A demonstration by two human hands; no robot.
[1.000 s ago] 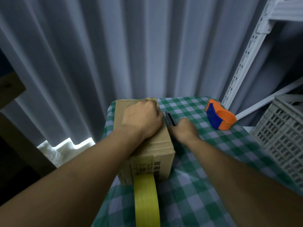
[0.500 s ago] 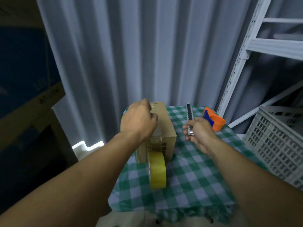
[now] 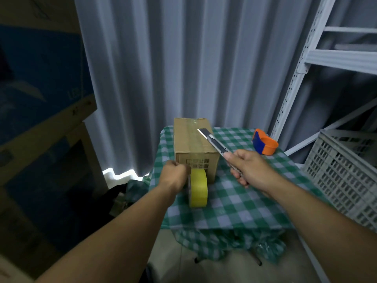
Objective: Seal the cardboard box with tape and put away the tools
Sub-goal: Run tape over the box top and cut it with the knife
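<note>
A brown cardboard box (image 3: 190, 139) stands on a small table with a green checked cloth (image 3: 234, 199); clear tape runs along its top seam. A yellow tape roll (image 3: 198, 187) stands on edge against the box's near face. My left hand (image 3: 174, 176) grips the roll's left side. My right hand (image 3: 250, 167) holds a metal utility knife (image 3: 212, 140) with its blade out, pointing up and left over the box's right top edge.
An orange and blue tape dispenser (image 3: 265, 144) lies at the table's far right corner. A grey plastic crate (image 3: 346, 170) stands to the right, below a white metal shelf rack (image 3: 306, 64). Curtains hang behind; dark boxes stand at the left.
My left hand came off the box top and went down to the tape roll. My right hand picked up the knife from beside the box and raised it over the box's right edge.
</note>
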